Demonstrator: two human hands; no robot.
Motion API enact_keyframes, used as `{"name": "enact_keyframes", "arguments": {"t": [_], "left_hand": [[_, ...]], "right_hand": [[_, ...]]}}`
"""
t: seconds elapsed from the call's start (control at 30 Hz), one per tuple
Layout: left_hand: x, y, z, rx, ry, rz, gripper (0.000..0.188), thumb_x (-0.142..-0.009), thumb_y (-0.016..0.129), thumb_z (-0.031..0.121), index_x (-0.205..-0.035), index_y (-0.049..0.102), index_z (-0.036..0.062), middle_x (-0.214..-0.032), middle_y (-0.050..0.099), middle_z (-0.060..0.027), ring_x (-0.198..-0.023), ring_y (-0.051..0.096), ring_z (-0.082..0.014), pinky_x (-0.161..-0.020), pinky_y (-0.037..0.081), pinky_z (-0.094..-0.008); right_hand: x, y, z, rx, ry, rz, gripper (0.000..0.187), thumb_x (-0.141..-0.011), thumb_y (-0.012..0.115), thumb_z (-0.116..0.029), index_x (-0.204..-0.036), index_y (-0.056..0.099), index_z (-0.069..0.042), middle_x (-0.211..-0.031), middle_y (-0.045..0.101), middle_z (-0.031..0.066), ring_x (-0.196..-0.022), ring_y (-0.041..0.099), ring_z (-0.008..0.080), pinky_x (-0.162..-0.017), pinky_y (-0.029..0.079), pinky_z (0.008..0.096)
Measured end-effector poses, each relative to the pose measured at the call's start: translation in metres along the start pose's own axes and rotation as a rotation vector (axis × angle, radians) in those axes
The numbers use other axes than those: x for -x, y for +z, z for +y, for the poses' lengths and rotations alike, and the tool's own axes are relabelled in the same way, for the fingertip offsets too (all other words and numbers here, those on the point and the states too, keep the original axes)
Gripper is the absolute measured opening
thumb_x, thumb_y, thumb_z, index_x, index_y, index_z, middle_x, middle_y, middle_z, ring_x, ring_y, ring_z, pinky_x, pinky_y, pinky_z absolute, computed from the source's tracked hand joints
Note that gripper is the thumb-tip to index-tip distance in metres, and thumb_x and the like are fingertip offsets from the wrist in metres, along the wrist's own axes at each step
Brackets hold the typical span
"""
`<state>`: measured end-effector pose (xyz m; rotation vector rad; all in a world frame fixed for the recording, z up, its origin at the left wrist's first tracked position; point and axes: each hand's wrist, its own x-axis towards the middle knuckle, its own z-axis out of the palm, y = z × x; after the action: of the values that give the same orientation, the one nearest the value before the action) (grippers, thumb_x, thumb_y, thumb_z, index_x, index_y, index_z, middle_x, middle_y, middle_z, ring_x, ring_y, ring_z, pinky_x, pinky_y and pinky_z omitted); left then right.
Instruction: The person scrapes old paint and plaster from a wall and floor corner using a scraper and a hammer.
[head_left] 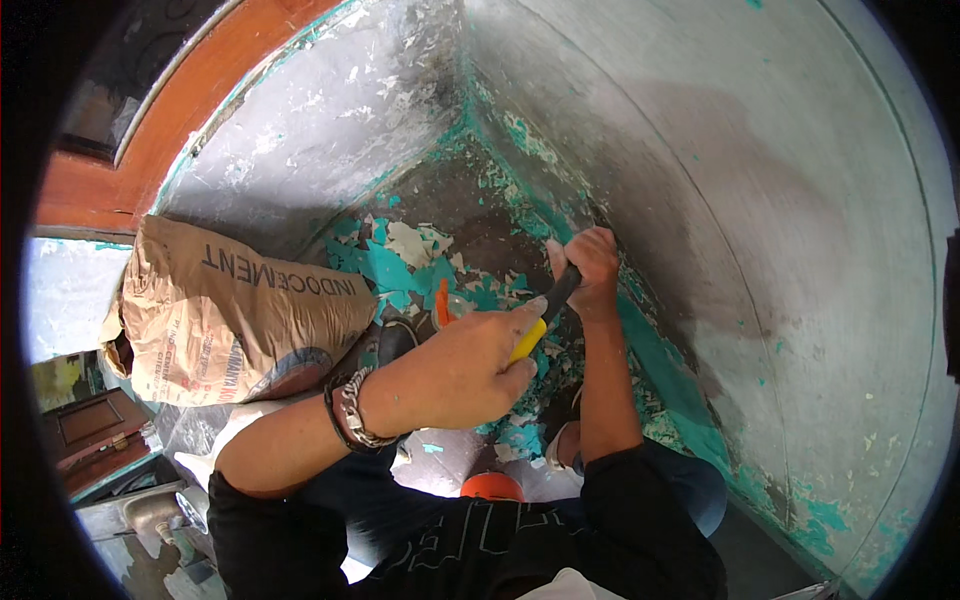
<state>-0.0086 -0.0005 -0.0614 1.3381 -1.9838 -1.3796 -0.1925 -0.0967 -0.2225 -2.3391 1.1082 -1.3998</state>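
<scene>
Both my hands are closed on a tool with a yellow-and-black handle (528, 342), held slantwise near the foot of the right wall (760, 280). My left hand (465, 365) wraps the yellow part, a chain bracelet on its wrist. Farther up, my right hand (592, 265) grips the black end, close to the wall. The tool's working end is hidden, so its exact kind cannot be made out. Below the hands, loose teal and cream paint flakes (395, 265) litter the dark floor of the corner. Teal paint remains in patches along the wall's base.
A large brown paper cement bag (240, 310) stands at the left. Near my left hand is a small orange object (443, 300) among the flakes. Something orange and rounded (492, 487) sits close to my body. An orange-brown wooden frame (165, 120) borders the left wall.
</scene>
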Motion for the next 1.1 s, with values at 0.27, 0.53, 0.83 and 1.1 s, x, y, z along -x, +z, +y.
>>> {"name": "enact_keyframes", "arguments": {"t": [0.27,0.53,0.83,1.1], "left_hand": [[-0.002,0.008,-0.008,-0.037,-0.034,-0.036,0.057,-0.080,0.056,0.009,-0.132,0.039,-0.0099,-0.082,0.060,-0.0242,-0.080,0.064,-0.0344,-0.075,0.049,-0.0380],[-0.068,0.026,-0.055,-0.033,-0.276,-0.051,0.044,-0.078,0.054,0.014,-0.117,0.051,-0.0078,-0.088,0.062,-0.0271,-0.081,0.064,-0.0382,-0.072,0.048,-0.0443],[-0.048,0.061,-0.051,-0.051,-0.335,-0.105,0.039,-0.081,0.053,0.021,-0.104,0.054,-0.0100,-0.089,0.062,-0.0290,-0.090,0.063,-0.0400,-0.078,0.048,-0.0451],[0.034,0.187,-0.051,0.098,-0.353,0.281,0.058,-0.082,0.052,0.028,-0.120,0.036,-0.0130,-0.098,0.060,-0.0348,-0.095,0.061,-0.0439,-0.076,0.050,-0.0470]], "right_hand": [[0.006,0.001,-0.002,-0.036,0.020,0.015,0.036,-0.075,0.071,-0.007,-0.057,0.040,-0.010,-0.053,0.041,0.0057,-0.053,0.045,0.0285,-0.065,0.038,0.0369],[0.029,0.053,0.056,-0.053,0.137,-0.119,0.026,-0.066,0.070,0.001,-0.066,0.045,-0.004,-0.065,0.048,0.0111,-0.068,0.052,0.0336,-0.065,0.040,0.0404],[0.118,0.015,-0.012,0.310,0.435,-0.009,0.040,-0.078,0.068,-0.008,-0.114,0.050,-0.002,-0.088,0.056,0.0132,-0.094,0.056,0.0352,-0.079,0.045,0.0394],[0.188,-0.036,-0.091,-1.628,1.307,0.102,0.039,-0.095,0.053,-0.028,-0.123,0.048,-0.002,-0.116,0.056,0.0154,-0.108,0.056,0.0263,-0.087,0.048,0.0416]]}}
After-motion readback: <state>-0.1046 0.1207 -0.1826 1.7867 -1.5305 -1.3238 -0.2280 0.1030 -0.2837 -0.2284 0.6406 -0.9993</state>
